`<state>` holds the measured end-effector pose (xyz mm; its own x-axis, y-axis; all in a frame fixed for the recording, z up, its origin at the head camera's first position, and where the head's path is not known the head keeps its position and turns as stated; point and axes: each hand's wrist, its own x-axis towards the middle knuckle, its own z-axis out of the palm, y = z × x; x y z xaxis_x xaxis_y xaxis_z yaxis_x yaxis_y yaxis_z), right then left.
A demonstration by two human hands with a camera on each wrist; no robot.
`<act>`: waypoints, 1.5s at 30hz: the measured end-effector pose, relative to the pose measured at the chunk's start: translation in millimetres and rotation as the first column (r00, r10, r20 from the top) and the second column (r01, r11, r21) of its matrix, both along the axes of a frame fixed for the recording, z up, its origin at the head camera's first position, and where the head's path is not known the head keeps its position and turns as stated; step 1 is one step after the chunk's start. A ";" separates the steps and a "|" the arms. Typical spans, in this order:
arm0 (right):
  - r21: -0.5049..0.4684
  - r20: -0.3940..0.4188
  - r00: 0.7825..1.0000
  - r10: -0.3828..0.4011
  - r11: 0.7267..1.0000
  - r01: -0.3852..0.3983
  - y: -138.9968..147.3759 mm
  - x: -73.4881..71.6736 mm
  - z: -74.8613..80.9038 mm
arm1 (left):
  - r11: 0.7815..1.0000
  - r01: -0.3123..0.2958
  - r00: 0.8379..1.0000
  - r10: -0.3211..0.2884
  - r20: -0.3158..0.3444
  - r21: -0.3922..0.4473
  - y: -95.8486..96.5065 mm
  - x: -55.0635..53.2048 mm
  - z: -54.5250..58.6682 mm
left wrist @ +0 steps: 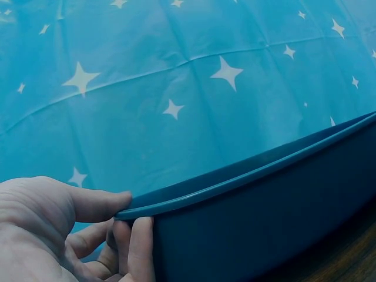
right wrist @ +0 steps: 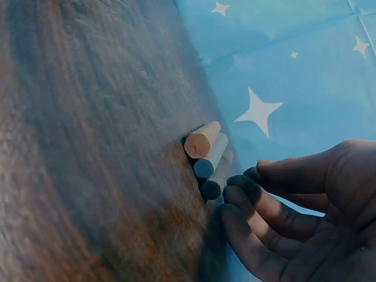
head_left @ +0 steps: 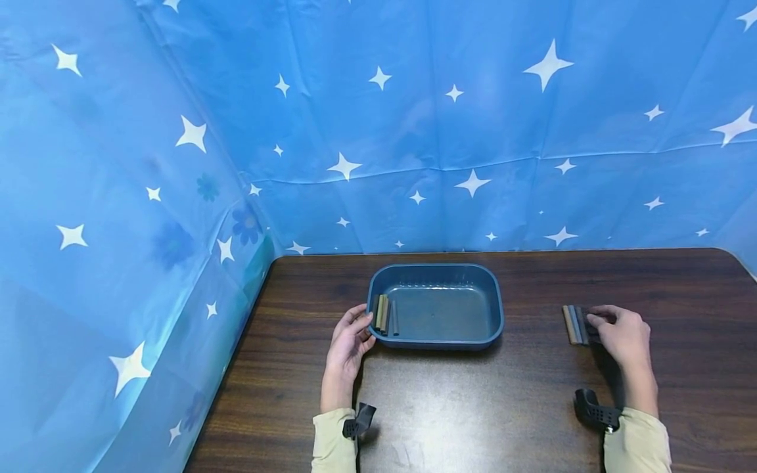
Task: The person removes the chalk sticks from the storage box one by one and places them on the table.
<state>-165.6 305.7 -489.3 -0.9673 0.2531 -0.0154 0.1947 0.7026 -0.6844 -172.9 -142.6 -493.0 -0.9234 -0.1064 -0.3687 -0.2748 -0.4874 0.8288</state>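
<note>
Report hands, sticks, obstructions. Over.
Left hand grips blue tray by left rim. Right hand beside three sticks on table, contact unclear. More sticks inside tray's left end. No obstruction visible.

- Head camera: mounted high on the near side; faces far and down; the most distant of the three, taking in the tabletop (head_left: 461,407), tray (head_left: 440,315), both hands and the starred curtain (head_left: 414,131) at the far and left sides.
- Left wrist camera: low, close behind the left hand (head_left: 347,351); faces far, tilted; tray rim crosses the lower right, curtain above.
- Right wrist camera: close by the right hand (head_left: 629,335); faces far, heavily tilted; tabletop on the left, curtain on the right, three sticks (head_left: 579,325) seen end-on.
- Overlap: head and left wrist share the left hand and tray; head and right wrist share the right hand and sticks.
</note>
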 end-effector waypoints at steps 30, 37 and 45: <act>-0.123 0.002 0.998 -0.056 0.991 0.055 -5.7 1.6 23.1 | 1.000 -0.001 1.000 0.001 -0.008 0.003 -0.6 1.1 0.3; -0.256 -0.024 0.998 -0.059 0.965 0.051 -15.3 4.7 46.5 | 1.000 0.000 1.000 0.000 -0.009 -0.005 0.4 1.5 0.7; -0.410 -0.134 0.990 0.053 0.906 -0.104 -50.1 1.9 70.8 | 1.000 -0.005 1.000 0.005 -0.009 0.005 -0.8 0.8 -0.8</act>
